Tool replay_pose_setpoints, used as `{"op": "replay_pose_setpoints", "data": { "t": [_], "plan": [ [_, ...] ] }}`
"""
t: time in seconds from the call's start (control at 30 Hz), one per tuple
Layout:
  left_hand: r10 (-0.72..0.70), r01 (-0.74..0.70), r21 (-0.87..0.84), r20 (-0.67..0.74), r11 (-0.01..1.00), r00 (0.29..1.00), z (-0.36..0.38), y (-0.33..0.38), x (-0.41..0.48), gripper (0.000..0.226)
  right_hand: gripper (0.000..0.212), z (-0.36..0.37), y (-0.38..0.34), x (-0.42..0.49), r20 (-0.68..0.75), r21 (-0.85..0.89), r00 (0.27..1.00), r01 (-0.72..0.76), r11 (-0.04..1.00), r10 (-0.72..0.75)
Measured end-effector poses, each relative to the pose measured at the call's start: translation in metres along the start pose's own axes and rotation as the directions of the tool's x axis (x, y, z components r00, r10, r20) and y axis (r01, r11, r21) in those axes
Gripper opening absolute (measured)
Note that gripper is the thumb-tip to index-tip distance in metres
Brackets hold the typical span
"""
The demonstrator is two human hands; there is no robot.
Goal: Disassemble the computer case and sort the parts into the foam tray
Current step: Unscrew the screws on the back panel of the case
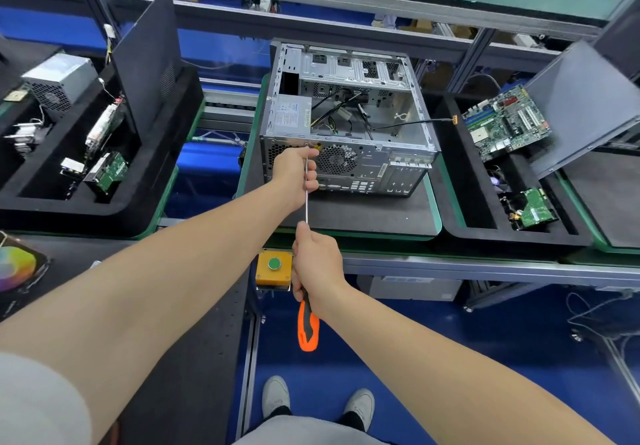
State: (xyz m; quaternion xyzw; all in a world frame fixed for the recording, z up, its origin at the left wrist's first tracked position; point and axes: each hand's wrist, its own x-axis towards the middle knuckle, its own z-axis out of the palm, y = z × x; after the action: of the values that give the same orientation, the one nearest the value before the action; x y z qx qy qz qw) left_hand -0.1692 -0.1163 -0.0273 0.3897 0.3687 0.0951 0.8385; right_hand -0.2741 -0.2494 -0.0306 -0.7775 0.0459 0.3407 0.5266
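An open grey computer case (391, 153) lies on a black mat, its rear panel facing me. A power supply (289, 115) and loose cables sit inside it. My right hand (317, 264) grips the orange and black handle of a long screwdriver (307, 326). The metal shaft runs up to the top left of the rear panel. My left hand (298, 176) holds the shaft near its tip, against the case. The foam tray (457, 181) to the right holds a green motherboard (505, 120), a leaning side panel (581, 105) and a hard drive (535, 210).
A second foam tray (138, 195) on the left holds a power supply (60, 80), boards and a dark side panel (147, 53). A yellow box with a green button (274, 264) hangs on the bench edge. My shoes stand on the blue floor.
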Motion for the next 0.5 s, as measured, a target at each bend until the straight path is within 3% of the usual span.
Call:
{"op": "replay_pose_setpoints", "data": {
  "t": [0.07, 0.13, 0.23, 0.3, 0.43, 0.5],
  "plan": [
    [0.024, -0.024, 0.013, -0.021, 1.0, 0.999, 0.003, 0.0, -0.002, 0.02, 0.051, 0.004, 0.003, 0.0, -0.067, -0.059, 0.996, 0.056, 0.997, -0.06],
    [0.037, -0.037, 0.017, -0.032, 0.999, 0.999, 0.004, 0.0, -0.003, 0.023, 0.052, 0.005, 0.003, 0.0, -0.039, -0.001, 0.999, 0.021, 1.0, -0.021],
    [0.033, -0.033, 0.006, -0.01, 0.999, 0.999, 0.002, 0.003, -0.004, 0.024, 0.052, -0.001, 0.0, -0.003, 0.242, 0.291, 0.963, -0.187, 0.938, 0.117],
    [0.019, -0.018, -0.017, 0.012, 1.0, 1.0, 0.001, 0.004, -0.004, 0.025, 0.056, -0.006, 0.002, -0.003, 0.369, 0.413, 0.925, -0.246, 0.877, 0.086],
    [0.003, 0.001, -0.076, 0.046, 0.997, 0.999, -0.001, 0.003, -0.001, 0.027, 0.063, -0.01, 0.01, -0.004, 0.472, 0.451, 0.88, -0.292, 0.843, 0.052],
    [0.0, 0.006, -0.102, 0.06, 0.995, 0.998, -0.003, 0.003, 0.002, 0.028, 0.064, -0.013, 0.017, -0.007, 0.571, 0.453, 0.82, -0.347, 0.821, 0.031]
  ]
}}
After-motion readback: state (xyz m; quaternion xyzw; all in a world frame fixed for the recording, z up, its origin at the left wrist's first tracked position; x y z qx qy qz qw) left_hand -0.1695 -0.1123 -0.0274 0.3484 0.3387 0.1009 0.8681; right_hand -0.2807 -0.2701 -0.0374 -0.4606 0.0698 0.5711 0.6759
